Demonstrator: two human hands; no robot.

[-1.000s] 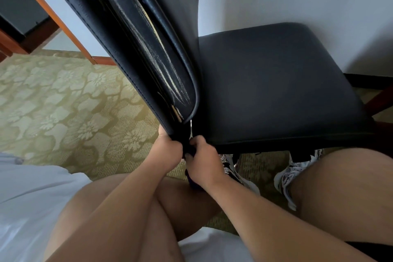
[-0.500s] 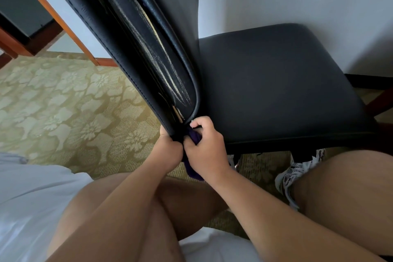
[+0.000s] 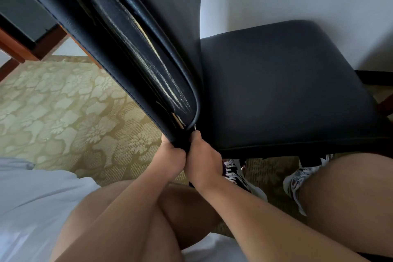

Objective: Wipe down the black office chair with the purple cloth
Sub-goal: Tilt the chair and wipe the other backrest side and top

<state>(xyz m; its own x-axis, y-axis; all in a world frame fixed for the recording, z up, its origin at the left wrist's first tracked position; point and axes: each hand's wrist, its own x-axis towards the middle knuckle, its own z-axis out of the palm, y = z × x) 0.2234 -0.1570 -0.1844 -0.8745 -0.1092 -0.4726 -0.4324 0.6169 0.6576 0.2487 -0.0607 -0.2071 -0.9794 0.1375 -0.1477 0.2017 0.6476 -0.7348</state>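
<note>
The black office chair (image 3: 276, 91) is smooth and shiny, with pale scratches on its curved back (the seat is flat and squarish). The left hand (image 3: 170, 161) and right hand (image 3: 204, 161) both squeeze its bottom corner. The purple cloth (image 3: 190, 184) is maybe that dark bit under the right wrist.

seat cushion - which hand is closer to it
Right. The right hand is beside the seat cushion's near corner, at the foot of the backrest; the left hand grips the backrest's lower edge on the carpet side, farther from the cushion.
</note>
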